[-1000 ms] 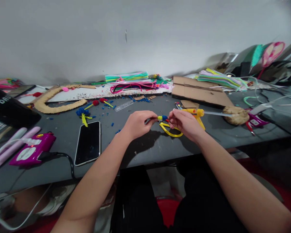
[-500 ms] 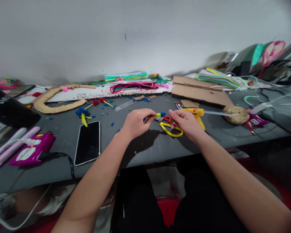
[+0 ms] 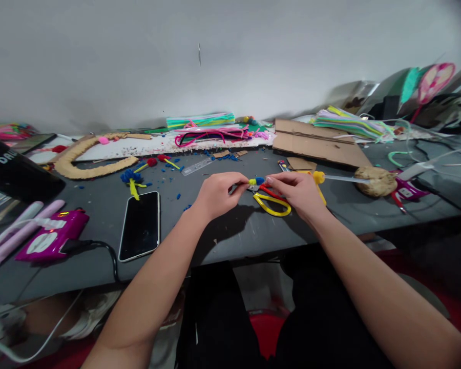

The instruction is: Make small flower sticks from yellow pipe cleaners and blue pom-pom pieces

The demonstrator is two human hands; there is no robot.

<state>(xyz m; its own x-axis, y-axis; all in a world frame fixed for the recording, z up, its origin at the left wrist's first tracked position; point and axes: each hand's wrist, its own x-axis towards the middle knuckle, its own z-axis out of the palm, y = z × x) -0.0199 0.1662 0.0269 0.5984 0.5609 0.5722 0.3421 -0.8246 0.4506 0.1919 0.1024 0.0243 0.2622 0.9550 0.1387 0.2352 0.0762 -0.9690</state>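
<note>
Between the thumb and forefinger of my left hand (image 3: 221,195) is a small yellow-and-blue pipe cleaner piece (image 3: 258,181), its blue end pointing right. My right hand (image 3: 295,192) is closed in a pinch right at that blue tip; whether it grips the tip or something tiny is hidden. Under the hands lie scissors (image 3: 272,211) with yellow and red handles. A yellow hot glue gun (image 3: 319,178) sits behind my right hand, partly covered by it, with a clear glue stick (image 3: 341,179) at its rear.
Left of the hands are a phone (image 3: 139,225), a blue-and-yellow pipe cleaner flower (image 3: 130,179) and a purple device (image 3: 54,236). Behind lie a tan curved form (image 3: 72,171), pink pipe cleaners (image 3: 215,136) and cardboard (image 3: 318,143). A brown lump (image 3: 376,181) lies to the right.
My right hand has moved slightly left and turned, bringing its fingertips up to the blue end of the pipe cleaner piece. My left hand has stayed almost still.
</note>
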